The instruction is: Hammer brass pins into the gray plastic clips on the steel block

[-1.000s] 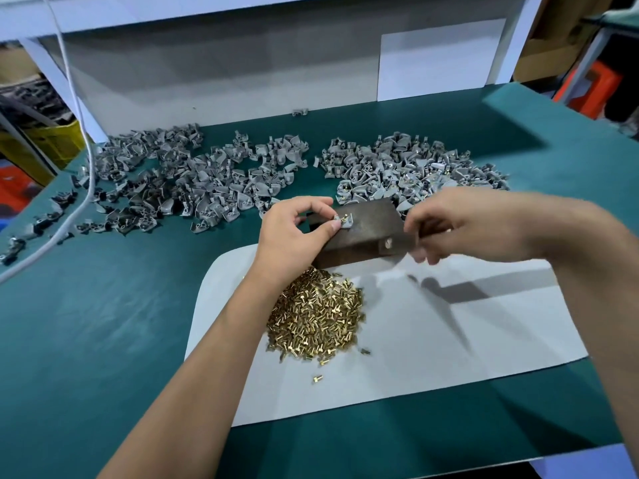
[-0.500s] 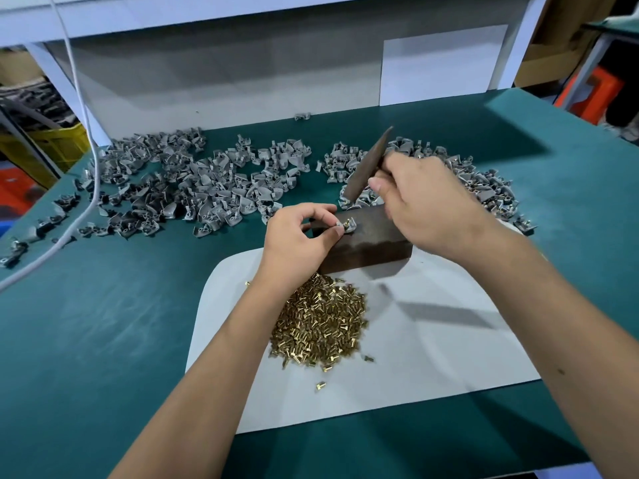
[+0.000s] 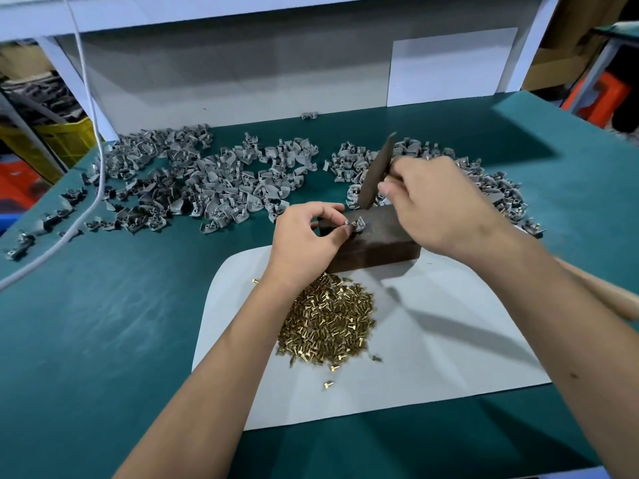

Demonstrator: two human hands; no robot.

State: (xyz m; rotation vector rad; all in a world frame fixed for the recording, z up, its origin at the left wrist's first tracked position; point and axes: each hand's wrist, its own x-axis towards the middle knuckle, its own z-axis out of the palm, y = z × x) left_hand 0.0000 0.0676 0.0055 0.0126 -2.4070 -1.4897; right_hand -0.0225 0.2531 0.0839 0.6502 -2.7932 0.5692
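A dark steel block (image 3: 380, 242) lies on a white sheet (image 3: 432, 340). On its top left corner sits a gray plastic clip (image 3: 358, 223) with a brass pin in it, pinched by my left hand (image 3: 306, 236). My right hand (image 3: 439, 202) grips a dark flat metal bar (image 3: 377, 171), used as the hammer, tilted with its lower end just above and behind the clip. A wooden handle (image 3: 601, 295) sticks out below my right forearm. A heap of brass pins (image 3: 328, 323) lies on the sheet under my left wrist.
Gray clips lie in a big pile (image 3: 193, 184) at the back left and a smaller pile (image 3: 498, 188) behind my right hand. A white cable (image 3: 93, 140) hangs at the left. A few stray pins (image 3: 328, 384) lie near the heap. A gray back panel (image 3: 242, 81) closes the bench.
My right hand rose from beside the block with the metal bar, then came down slightly so the bar's lower end nears the clip. My left hand kept pinching the clip.
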